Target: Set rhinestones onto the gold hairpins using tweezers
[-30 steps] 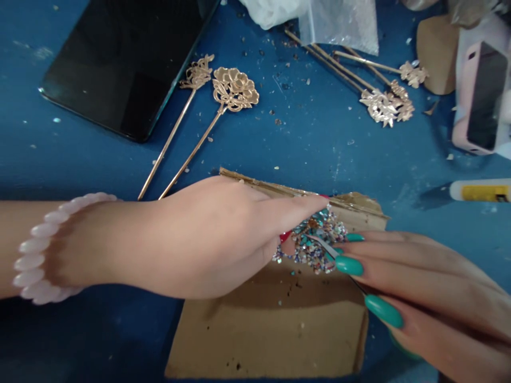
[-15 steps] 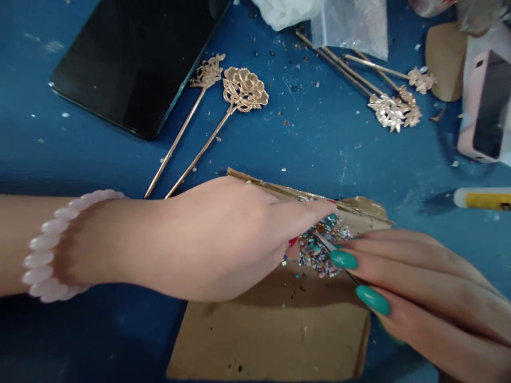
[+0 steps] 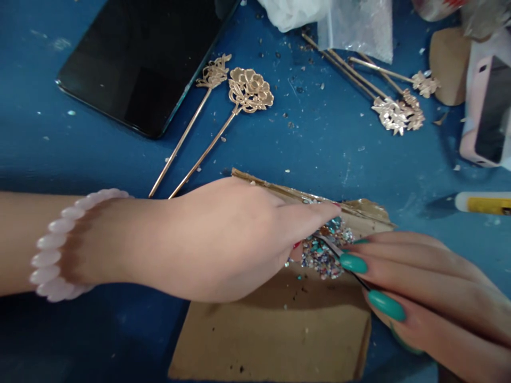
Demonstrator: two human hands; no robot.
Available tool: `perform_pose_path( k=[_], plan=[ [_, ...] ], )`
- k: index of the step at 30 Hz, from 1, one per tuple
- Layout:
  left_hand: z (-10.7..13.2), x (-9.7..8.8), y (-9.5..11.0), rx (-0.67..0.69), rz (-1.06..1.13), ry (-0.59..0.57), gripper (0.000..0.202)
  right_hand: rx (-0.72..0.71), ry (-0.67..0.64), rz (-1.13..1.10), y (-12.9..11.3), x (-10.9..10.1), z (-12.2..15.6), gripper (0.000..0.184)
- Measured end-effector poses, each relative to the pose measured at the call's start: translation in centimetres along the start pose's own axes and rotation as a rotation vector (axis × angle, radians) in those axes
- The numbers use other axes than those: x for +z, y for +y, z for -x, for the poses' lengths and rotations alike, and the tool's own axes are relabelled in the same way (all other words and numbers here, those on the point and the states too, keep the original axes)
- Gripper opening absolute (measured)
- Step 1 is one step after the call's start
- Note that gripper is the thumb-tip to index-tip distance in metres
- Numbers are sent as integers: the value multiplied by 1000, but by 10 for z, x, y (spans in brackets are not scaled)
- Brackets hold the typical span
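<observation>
My left hand (image 3: 223, 239), with a pale pink bead bracelet (image 3: 59, 250) on the wrist, reaches in from the left. Its forefinger and red-nailed thumb are pinched over a pile of tiny coloured gems (image 3: 325, 260); what they hold is hidden. My right hand (image 3: 431, 287), with teal nails, comes from the lower right and grips thin metal tweezers (image 3: 331, 246). The tweezer tip rests in the gem pile, close to the left fingertips. The gems lie on a piece of brown cardboard (image 3: 279, 330) with a gold strip along its far edge.
Two gold flower hair sticks (image 3: 249, 90) lie beyond the left hand, with several more (image 3: 395, 111) at the back right. A black tablet (image 3: 139, 58) sits back left. A plastic bag (image 3: 359, 26), a pink phone (image 3: 487, 106) and a glue tube (image 3: 483, 202) are at the right.
The left forefinger has crept a little further right over the gems, and the tweezer tip has shifted slightly within the pile. The view has drifted a little.
</observation>
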State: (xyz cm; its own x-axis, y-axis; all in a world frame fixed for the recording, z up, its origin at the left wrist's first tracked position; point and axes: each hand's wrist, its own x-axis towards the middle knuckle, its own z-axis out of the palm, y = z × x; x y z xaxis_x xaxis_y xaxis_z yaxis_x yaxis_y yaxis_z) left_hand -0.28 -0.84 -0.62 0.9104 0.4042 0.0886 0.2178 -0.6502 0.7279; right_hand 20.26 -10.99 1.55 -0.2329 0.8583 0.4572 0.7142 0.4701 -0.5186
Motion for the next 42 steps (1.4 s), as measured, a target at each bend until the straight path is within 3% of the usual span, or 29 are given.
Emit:
perform_pose_path(
  k=[7, 13, 19, 24, 27, 31, 33, 40, 42],
  plan=[
    [1, 1, -1, -6, -2, 3, 50, 80, 60, -73, -6, 2, -1, 11],
    [2, 2, -1, 2, -17, 12, 51, 124, 74, -48, -9, 7, 4, 19],
    [0, 8, -5, 59, -6, 107, 48, 167, 103, -59, -15, 7, 7, 16],
    [-2, 6, -5, 75, 11, 66, 48, 140, 116, -108, -12, 8, 6, 12],
    [-3, 4, -5, 77, 24, 85, 48, 61, 23, -67, -6, 2, 7, 12],
    [-4, 3, -4, 70, 18, 70, 47, -93, -324, -43, 5, -14, 8, 8],
    [-4, 3, -3, 62, 9, 58, 47, -122, -406, -45, 9, -22, 7, 6],
    [-2, 10, -4, 72, -8, 150, 47, -102, -381, -14, 9, -31, -6, 18],
    [-1, 8, -4, 62, -6, 121, 46, -87, -367, -4, 8, -32, -2, 24]
  ],
)
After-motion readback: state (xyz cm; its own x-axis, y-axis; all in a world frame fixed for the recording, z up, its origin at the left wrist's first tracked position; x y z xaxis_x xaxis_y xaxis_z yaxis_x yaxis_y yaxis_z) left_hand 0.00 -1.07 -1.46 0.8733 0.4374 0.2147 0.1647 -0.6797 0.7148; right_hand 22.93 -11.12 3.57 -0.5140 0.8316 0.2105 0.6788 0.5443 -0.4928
